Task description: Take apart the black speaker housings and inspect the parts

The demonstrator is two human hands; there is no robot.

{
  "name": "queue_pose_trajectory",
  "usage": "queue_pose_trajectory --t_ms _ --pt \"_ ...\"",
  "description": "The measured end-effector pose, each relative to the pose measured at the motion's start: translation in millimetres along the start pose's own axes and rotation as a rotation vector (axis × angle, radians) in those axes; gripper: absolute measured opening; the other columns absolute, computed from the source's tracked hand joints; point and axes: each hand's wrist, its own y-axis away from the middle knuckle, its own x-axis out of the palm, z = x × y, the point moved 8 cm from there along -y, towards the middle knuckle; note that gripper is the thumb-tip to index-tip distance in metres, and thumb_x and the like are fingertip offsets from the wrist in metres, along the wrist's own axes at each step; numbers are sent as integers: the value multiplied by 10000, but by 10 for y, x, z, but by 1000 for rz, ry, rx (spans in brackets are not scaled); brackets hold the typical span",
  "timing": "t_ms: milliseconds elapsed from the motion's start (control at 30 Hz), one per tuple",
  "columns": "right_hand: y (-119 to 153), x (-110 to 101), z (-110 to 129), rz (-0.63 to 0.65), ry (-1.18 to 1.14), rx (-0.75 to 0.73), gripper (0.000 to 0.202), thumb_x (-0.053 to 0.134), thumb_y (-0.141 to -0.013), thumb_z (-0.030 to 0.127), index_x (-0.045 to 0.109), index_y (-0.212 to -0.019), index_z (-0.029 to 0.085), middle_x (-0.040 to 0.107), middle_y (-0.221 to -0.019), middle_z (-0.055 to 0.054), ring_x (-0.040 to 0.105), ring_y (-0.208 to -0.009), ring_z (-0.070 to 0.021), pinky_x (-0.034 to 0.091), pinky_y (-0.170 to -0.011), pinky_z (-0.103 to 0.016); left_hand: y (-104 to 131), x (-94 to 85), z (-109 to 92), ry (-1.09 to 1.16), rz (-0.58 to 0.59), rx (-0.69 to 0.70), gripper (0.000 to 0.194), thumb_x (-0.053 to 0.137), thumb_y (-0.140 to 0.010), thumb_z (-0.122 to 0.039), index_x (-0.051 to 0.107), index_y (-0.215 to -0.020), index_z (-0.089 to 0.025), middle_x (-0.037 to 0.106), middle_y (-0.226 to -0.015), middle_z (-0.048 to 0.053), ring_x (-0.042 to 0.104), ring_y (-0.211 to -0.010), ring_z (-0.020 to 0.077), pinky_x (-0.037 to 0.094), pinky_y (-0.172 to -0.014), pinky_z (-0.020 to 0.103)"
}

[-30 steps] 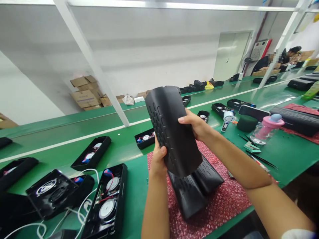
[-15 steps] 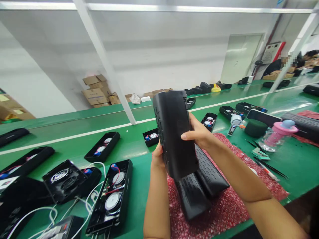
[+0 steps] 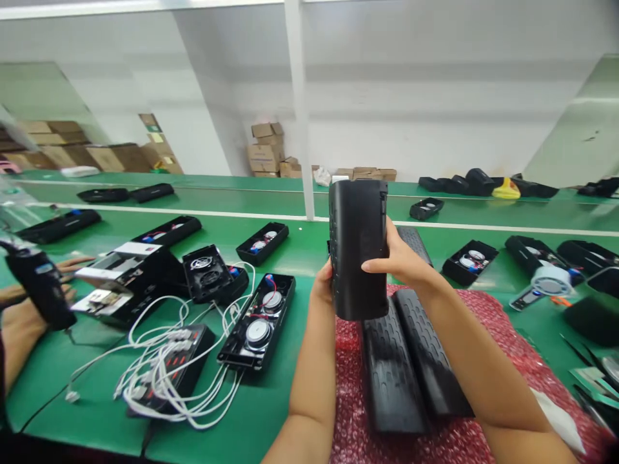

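Both hands hold a black speaker casing [image 3: 358, 251] up in front of me, its smooth side toward me and a slotted pattern along its left edge. My left hand [image 3: 324, 283] grips its left edge, fingers mostly hidden behind it. On the right edge, my right hand [image 3: 399, 258] has its thumb across the smooth face. Below lie two dark patterned casings [image 3: 394, 374] [image 3: 432, 354] side by side on red bubble wrap [image 3: 348, 386]. Left of my arm is an open speaker shell [image 3: 258, 322] with two round drivers and red wires.
A charging hub [image 3: 188, 367] with tangled white cables [image 3: 159, 380] sits on the green bench at left. Beyond it, another person's hand [image 3: 22, 328] is near a dark device. Several open shells stand farther back. A small handheld fan [image 3: 544, 287] lies at right. A white post [image 3: 300, 109] rises behind.
My view has swung left, bringing the charging hub and another person's hands into sight. Both hands keep hold of the casing, which now stands straighter.
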Motion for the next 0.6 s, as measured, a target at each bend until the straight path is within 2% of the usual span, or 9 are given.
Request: queue_pose_trajectory --t_ms 133,267,433,533,600 --pt "-147 101 -116 87 -15 29 1100 857 -597 282 212 -1488 266 422 -1491 -102 452 -1358 -295 404 -1129 -466 11 -152 -146 5 -57 81 822 823 -544 -589 628 -1235 -189 640 -1336 133 419 -1392 447 358 -1143 602" --pt "-308 250 -157 141 -69 53 1088 836 -565 244 226 -1466 261 483 -1417 -94 504 -1290 -292 464 -1070 -455 45 -287 -229 17 -96 129 783 809 -560 -599 646 -1202 -182 655 -1312 135 442 -1376 442 357 -1147 597" --pt "-475 450 -211 123 -72 97 1128 805 -513 192 212 -1472 194 507 -1350 -129 522 -1236 -314 475 -1052 -480 116 -433 -319 8 -155 186 805 761 -579 -697 680 -1157 -142 682 -1257 160 433 -1383 446 366 -1144 600" --pt "-510 526 -292 117 -71 143 1194 789 -521 191 136 -1521 219 493 -1362 -126 526 -1230 -323 455 -1065 -516 185 -532 -378 -50 -238 220 798 730 -577 -747 706 -1095 -140 707 -1213 157 468 -1361 430 423 -1107 572" --pt "-514 548 -324 129 -90 148 1261 798 -521 193 66 -1546 237 475 -1387 -130 528 -1234 -329 450 -1066 -539 231 -559 -407 -134 -272 221 742 654 -663 -765 717 -1082 -155 734 -1165 112 531 -1313 393 474 -1056 526"
